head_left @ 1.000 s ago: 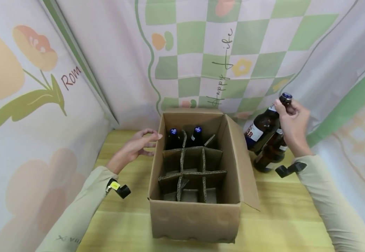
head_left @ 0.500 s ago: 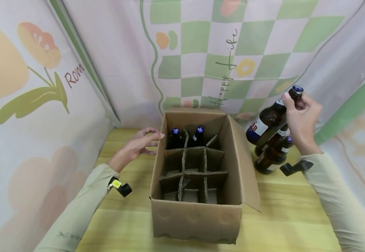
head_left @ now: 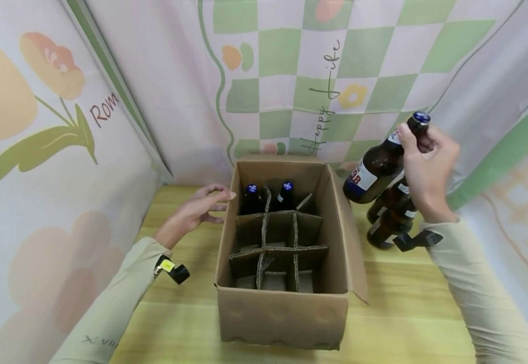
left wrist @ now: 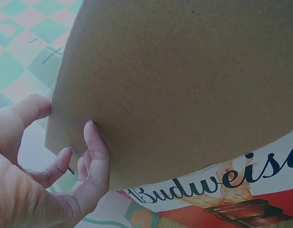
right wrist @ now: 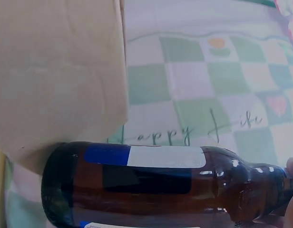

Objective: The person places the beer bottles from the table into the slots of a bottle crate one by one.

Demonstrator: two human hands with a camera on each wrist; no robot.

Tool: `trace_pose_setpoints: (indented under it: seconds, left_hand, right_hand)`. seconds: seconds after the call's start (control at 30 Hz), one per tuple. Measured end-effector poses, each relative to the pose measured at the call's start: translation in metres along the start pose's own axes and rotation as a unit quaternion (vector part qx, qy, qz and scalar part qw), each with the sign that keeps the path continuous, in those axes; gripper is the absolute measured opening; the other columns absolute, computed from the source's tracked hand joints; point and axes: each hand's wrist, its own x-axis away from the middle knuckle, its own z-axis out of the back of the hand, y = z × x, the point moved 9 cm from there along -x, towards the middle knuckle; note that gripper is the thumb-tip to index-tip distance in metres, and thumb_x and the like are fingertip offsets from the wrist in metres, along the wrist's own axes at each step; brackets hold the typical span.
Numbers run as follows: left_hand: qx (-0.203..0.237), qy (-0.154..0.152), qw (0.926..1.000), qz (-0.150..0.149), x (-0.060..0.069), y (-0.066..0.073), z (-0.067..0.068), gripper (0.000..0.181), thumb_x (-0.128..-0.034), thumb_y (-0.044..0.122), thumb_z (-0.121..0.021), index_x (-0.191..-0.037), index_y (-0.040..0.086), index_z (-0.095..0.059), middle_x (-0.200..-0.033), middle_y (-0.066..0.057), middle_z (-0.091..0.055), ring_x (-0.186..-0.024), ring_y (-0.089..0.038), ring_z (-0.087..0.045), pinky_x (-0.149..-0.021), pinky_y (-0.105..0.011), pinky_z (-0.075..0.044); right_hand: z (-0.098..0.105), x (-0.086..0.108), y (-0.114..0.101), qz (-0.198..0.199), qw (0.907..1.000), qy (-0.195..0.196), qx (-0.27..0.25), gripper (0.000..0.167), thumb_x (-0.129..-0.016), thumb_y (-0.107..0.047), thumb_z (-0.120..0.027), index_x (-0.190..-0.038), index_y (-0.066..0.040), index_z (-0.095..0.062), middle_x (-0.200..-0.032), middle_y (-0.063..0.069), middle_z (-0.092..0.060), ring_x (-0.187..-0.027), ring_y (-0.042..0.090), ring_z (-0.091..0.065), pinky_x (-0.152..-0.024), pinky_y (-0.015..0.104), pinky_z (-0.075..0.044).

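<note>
My right hand (head_left: 430, 164) grips a brown glass beer bottle (head_left: 380, 167) by its neck, just below the blue cap. The bottle is raised and tilted, its base beside the right flap of a cardboard box (head_left: 282, 316); in the right wrist view the bottle (right wrist: 151, 185) lies across the lower part, in front of that flap. My left hand (head_left: 198, 208) rests against the box's left side, fingers spread. In the left wrist view its fingers (left wrist: 96, 147) are at the brown flap (left wrist: 175, 85). Two blue-capped bottles (head_left: 251, 199) stand in the box's back compartments.
Other brown bottles (head_left: 389, 225) stand on the wooden table (head_left: 396, 313) right of the box, partly hidden by the raised bottle and my right hand. Cardboard dividers (head_left: 278, 248) split the box into compartments. A patterned curtain (head_left: 277, 55) hangs behind it.
My right hand has lifted the bottle up from beside the standing bottles, first rightward, then left to the box's right flap. My left hand has stayed at the box's left side.
</note>
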Motion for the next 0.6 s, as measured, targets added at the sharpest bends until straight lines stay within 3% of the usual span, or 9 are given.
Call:
trace_pose_setpoints:
  seconds: [0.3,0.47,0.6]
  left_hand:
    - [0.0,0.001,1.0,-0.001,-0.001,0.0,-0.001,0.04,-0.0978,0.026,-0.072,-0.128,0.011,-0.05,-0.147,-0.016,-0.053,-0.13,-0.037,-0.054,-0.079,-0.033,-0.063]
    - [0.0,0.0,1.0,-0.001,0.0,-0.001,0.0,0.037,-0.098,0.027,-0.071,-0.126,0.013,-0.051,-0.148,-0.016,-0.053,-0.131,-0.037,-0.053,-0.079,-0.033,-0.063]
    - [0.0,-0.003,1.0,-0.005,0.0,0.0,-0.001,0.036,-0.0987,0.027,-0.07,-0.125,0.013,-0.051,-0.151,-0.017,-0.052,-0.131,-0.037,-0.054,-0.079,-0.034,-0.063]
  right_hand:
    - [-0.014,0.009,-0.025,0.033,0.9986,-0.031,0.03,0.017,-0.095,-0.015,-0.078,-0.106,-0.002,-0.08,-0.089,-0.002,-0.077,-0.071,0.008,-0.064,-0.066,0.016,-0.053]
    - [-0.02,0.016,-0.046,0.052,0.9977,-0.044,-0.006,0.018,-0.094,-0.011,-0.078,-0.107,0.001,-0.079,-0.094,0.002,-0.079,-0.076,0.011,-0.068,-0.072,0.018,-0.056]
    - [-0.024,0.025,-0.068,0.069,0.9934,-0.058,-0.071,0.018,-0.093,-0.007,-0.078,-0.105,0.007,-0.078,-0.095,0.007,-0.08,-0.078,0.013,-0.07,-0.072,0.017,-0.055]
